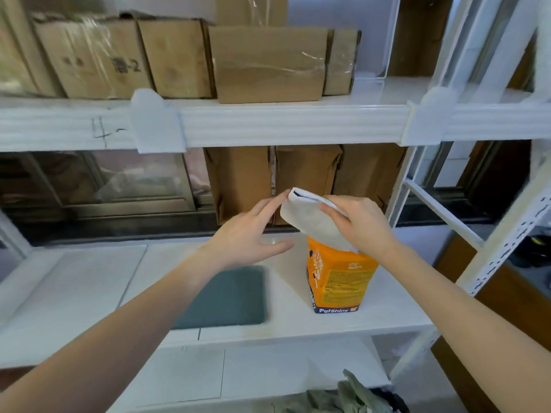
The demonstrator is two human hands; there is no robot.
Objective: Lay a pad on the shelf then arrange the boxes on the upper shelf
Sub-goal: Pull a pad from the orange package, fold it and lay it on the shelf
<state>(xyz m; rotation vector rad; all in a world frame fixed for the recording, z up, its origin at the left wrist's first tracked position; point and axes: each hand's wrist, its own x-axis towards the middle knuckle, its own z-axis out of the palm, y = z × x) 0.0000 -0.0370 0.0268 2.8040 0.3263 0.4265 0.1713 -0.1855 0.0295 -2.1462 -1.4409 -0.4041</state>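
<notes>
Closest to view, two bare forearms reach in over the middle shelf [343,320]. The right hand [360,225] grips a folded white pad [310,216], thumb and fingers curled round its right end, just above the orange pack [340,275] it seems to be coming out of. The left hand [253,234] is loose and holds nothing, straight fingertips touching the pad's left edge. The pad's long axis runs left to right between the hands, so the left hand looks placed to catch the free corner and open it out. Bare shelf lies below and to the left, beside a grey-green mat [229,296]. The cardboard boxes [268,64] on the upper shelf [292,123] stand well above both hands, untouched.
</notes>
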